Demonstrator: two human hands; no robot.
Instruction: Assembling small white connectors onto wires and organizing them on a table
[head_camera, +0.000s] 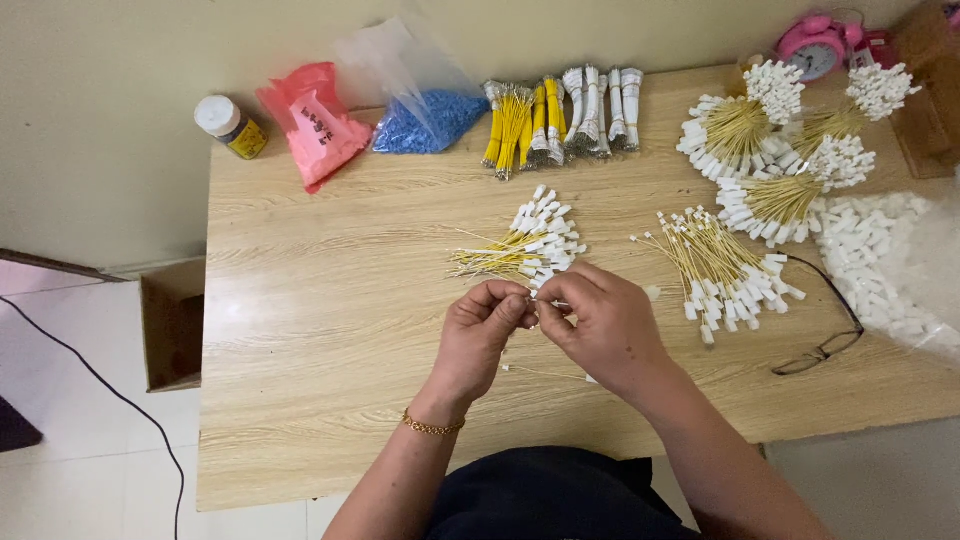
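**Both hands pinched on one little wire**

Left hand (482, 325) and right hand (600, 325) meet fingertip to fingertip over the desk (300, 300), each pinching the same thin yellow wire (548, 303), probably to steady it. A loose pile of wires (520, 245) lies just beyond, within easy reach. Another pile (722, 270) sits further right, glasses (825, 340) beside it.

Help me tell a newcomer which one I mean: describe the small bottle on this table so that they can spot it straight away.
Start at the wooden table and go to its far left corner, by the wall. There, just left of the pink plastic bag, stands the small bottle. It is the only bottle on the table, with a white cap and a yellow label, while its neighbours are soft bags.
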